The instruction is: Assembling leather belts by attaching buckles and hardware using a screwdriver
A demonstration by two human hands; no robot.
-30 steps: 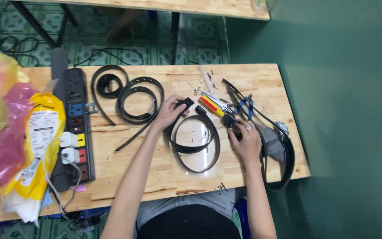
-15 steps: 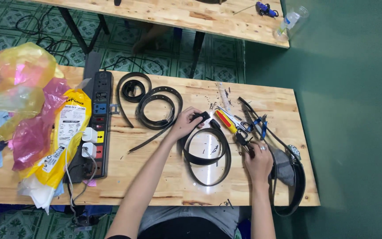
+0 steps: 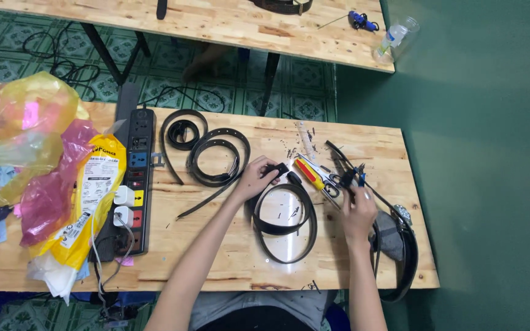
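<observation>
Head view: your two hands work over a looped black belt on a wooden table.

Your left hand (image 3: 257,178) is closed on the buckle end of the belt (image 3: 284,222), whose loop runs from that hand toward you, long axis pointing at your body. Your right hand (image 3: 357,208) sits just right of the loop, fingers curled on a small dark tool (image 3: 346,179); how firmly, you cannot tell. A red-and-yellow screwdriver (image 3: 309,173) lies between the hands. Further left are coiled belts (image 3: 215,160), then a power strip (image 3: 135,184).
</observation>
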